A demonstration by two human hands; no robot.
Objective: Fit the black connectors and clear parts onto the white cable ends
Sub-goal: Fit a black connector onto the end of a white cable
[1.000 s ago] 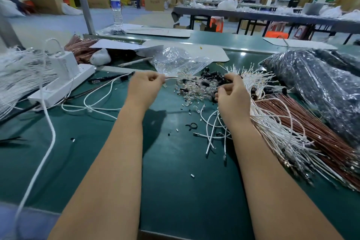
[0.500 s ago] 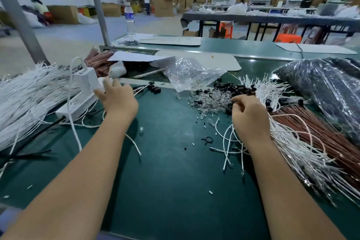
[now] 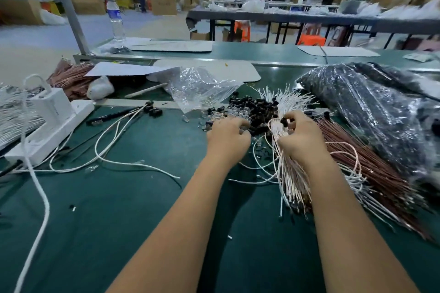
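On the green mat lies a heap of black connectors (image 3: pixel 258 109), with a pile of small clear parts (image 3: pixel 226 113) just left of it. My right hand (image 3: pixel 301 138) pinches one black connector (image 3: pixel 284 121) at its fingertips. It also grips a bundle of white cables (image 3: pixel 291 181) that trails toward me. My left hand (image 3: pixel 228 140) is beside it, with curled fingertips dipping into the clear parts; what they hold is hidden. More white cable ends (image 3: pixel 289 97) fan out behind the hands.
Brown cables (image 3: pixel 376 164) and a black plastic bag (image 3: pixel 371 107) fill the right side. A crumpled clear bag (image 3: pixel 197 88) lies behind the piles. Loose white cables (image 3: pixel 112 143) and a white power strip (image 3: pixel 50 131) lie at the left. A water bottle (image 3: pixel 115 19) stands far back.
My left hand has come back from the left side near the power strip to the clear parts. My right hand has lifted a black connector, and more of the cable bundle has risen off the mat.
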